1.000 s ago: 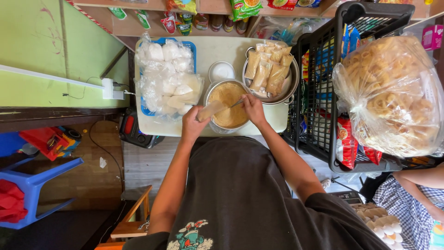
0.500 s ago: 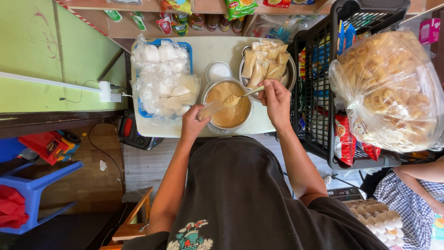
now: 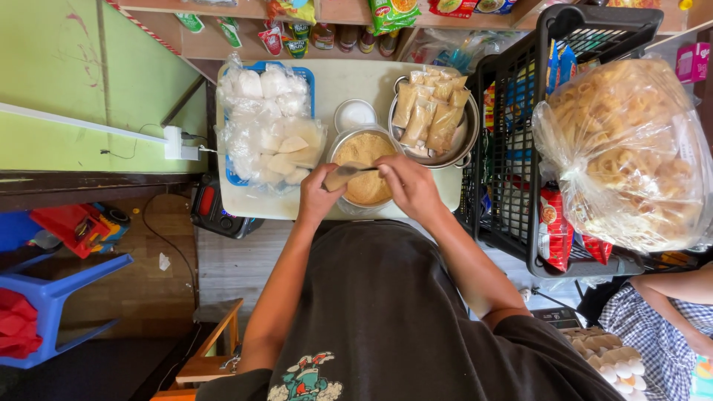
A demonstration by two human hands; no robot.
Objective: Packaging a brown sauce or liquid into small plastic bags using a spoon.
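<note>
Over the bench (image 3: 297,204), the right hand (image 3: 410,187) has come back from the packets to meet the left hand (image 3: 321,194); both hands' fingers pinch a small bag (image 3: 343,175) above the brown-powder bowl (image 3: 365,160).

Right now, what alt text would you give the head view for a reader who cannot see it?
A person's left hand holds a small clear bag while the right hand spoons into it, over a round metal bowl of tan powder; a metal bowl of filled packets sits beside it.
</note>
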